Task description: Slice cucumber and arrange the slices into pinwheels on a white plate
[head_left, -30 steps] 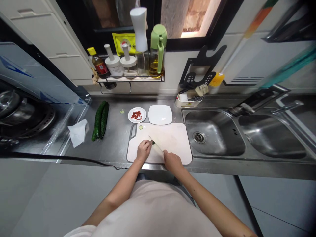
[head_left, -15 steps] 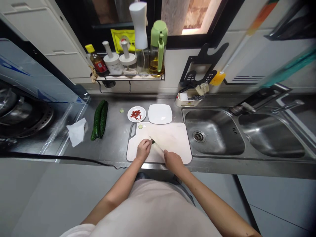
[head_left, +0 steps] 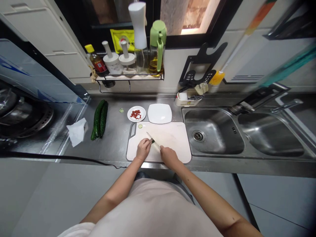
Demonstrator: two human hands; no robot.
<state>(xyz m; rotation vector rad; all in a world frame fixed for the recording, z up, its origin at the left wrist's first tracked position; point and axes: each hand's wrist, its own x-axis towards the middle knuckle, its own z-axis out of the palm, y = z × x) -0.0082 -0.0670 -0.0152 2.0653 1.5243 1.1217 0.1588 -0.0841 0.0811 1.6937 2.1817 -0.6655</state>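
Over the white cutting board [head_left: 176, 138], my right hand [head_left: 169, 157] is closed around the handle of a knife [head_left: 156, 145], whose blade points away and to the left. My left hand [head_left: 143, 149] pinches a small dark green piece [head_left: 152, 141], which looks like cucumber, against the blade's left side; the fingers partly hide it. A pale green cucumber slice [head_left: 140, 126] lies at the board's upper left. Two whole cucumbers [head_left: 100, 120] rest side by side on the counter further left.
Behind the board stand a small plate [head_left: 129, 116] of chopped red bits and a white square plate [head_left: 160, 113]. A double sink [head_left: 214, 131] is on the right. Crumpled white paper [head_left: 77, 131] lies left. Above hangs a rack [head_left: 145, 78] of bottles and jars.
My right hand and the knife have slid a little forward and to the left, along the green piece. My left hand has stayed nearly in place, still pinching it.
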